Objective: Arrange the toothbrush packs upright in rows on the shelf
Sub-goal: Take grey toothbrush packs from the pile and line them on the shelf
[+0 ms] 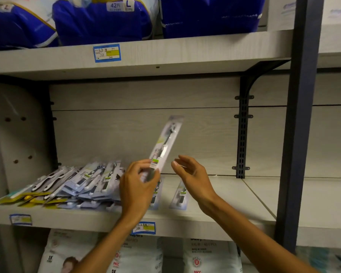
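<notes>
My left hand (139,184) grips the lower end of one toothbrush pack (166,143), which tilts up and to the right above the pale wooden shelf (224,196). My right hand (191,174) hovers just right of that pack with fingers apart, holding nothing. A loose pile of toothbrush packs (75,184) lies flat and overlapping on the shelf's left half. Another single pack (180,194) lies flat between my wrists, and one more (156,194) is partly hidden behind my left hand.
A dark bracket and slotted upright (243,134) stand at the shelf's back right, with a dark post (297,134) in front. Blue diaper bags (100,20) fill the shelf above. White diaper bags (146,255) sit below. Price labels (144,227) mark the shelf edges.
</notes>
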